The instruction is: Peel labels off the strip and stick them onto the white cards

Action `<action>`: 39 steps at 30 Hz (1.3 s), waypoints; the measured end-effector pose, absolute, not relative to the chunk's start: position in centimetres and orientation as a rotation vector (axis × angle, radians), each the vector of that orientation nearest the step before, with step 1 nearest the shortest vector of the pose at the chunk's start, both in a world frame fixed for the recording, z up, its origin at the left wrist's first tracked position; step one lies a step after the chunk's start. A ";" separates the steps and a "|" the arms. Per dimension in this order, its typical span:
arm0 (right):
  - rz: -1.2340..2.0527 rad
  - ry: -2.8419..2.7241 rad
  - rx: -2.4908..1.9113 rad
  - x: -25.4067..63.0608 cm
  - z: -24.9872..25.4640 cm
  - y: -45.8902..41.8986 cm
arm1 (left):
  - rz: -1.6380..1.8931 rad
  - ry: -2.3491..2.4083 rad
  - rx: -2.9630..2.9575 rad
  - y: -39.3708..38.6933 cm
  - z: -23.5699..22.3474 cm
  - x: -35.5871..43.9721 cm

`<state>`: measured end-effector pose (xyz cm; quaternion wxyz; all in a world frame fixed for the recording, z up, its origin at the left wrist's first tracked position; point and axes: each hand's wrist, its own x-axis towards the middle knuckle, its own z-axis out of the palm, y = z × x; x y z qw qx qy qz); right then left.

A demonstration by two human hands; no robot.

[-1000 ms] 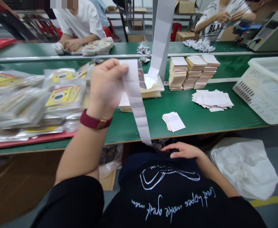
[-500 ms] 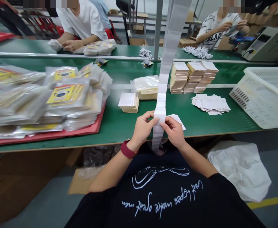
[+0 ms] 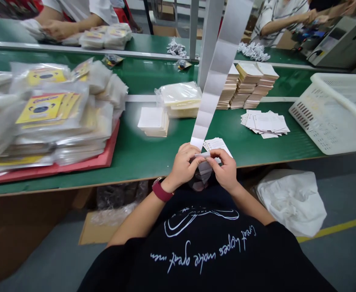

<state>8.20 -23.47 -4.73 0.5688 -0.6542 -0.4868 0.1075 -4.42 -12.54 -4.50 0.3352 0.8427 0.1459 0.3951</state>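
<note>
My left hand (image 3: 182, 166), with a dark red watch on its wrist, and my right hand (image 3: 223, 171) meet over the front edge of the green workbench (image 3: 147, 162). Both pinch a white paper label strip (image 3: 217, 69), which rises to the upper right and hangs down below my hands. A small white piece shows between my fingers. Just behind my hands lies a small pile of printed cards (image 3: 217, 145), partly hidden by them. Further back are a stack of white cards (image 3: 152, 121) and a clear bag of cards (image 3: 179, 100).
To the left, bagged yellow-labelled packs (image 3: 44, 117) sit on a red board (image 3: 105, 148). To the right are tall card stacks (image 3: 247, 86), loose cards (image 3: 264, 123) and a white plastic basket (image 3: 329, 113). Co-workers sit across the bench. A white bag (image 3: 290, 202) lies below.
A second ago my left hand held the strip high while my right hand was low. Now both hands pinch it together at the bench edge, and the view has tilted down.
</note>
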 end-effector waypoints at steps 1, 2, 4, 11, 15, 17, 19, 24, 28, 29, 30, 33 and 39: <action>0.246 -1.160 -1.539 8.3 -4.7 -23.5 | 1.031 0.368 2.220 -12.5 -4.6 -4.3; 0.237 -1.168 -1.535 8.5 -4.6 -23.5 | 1.038 0.359 2.234 -12.4 -4.7 -4.2; 0.198 -1.171 -1.511 8.8 -4.5 -23.5 | 1.056 0.353 2.258 -12.2 -5.0 -4.0; -0.313 -1.390 -1.516 9.9 -5.1 -24.7 | 0.969 0.315 2.465 -12.4 -5.9 -3.3; -0.588 -1.414 -1.375 10.4 -5.6 -27.0 | 1.001 0.326 2.620 -12.7 -6.4 -3.1; -0.622 -1.247 -1.375 11.2 -5.5 -27.8 | 0.990 0.384 2.690 -12.8 -6.4 -3.0; -0.577 -1.078 -1.430 12.6 -5.3 -28.0 | 1.001 0.378 2.710 -12.9 -6.3 -3.1; -0.379 -1.007 -1.591 16.9 -5.5 -27.4 | 1.206 0.181 2.538 -13.8 -5.6 -3.4; -0.110 -1.103 -1.772 17.6 -6.0 -26.5 | 1.001 0.047 2.749 -15.2 -5.8 -2.2; -0.028 -1.086 -1.797 17.4 -6.1 -26.3 | 0.928 0.039 2.812 -15.5 -5.9 -1.8; 0.050 -1.047 -1.806 17.2 -6.1 -26.0 | 0.872 0.046 2.854 -15.6 -6.1 -1.5; 0.217 -0.926 -1.803 16.5 -6.0 -25.0 | 0.828 0.105 2.884 -15.7 -6.4 -1.1; 0.206 -0.968 -1.922 16.1 -5.7 -23.9 | 0.878 0.110 2.835 -15.3 -5.8 -1.2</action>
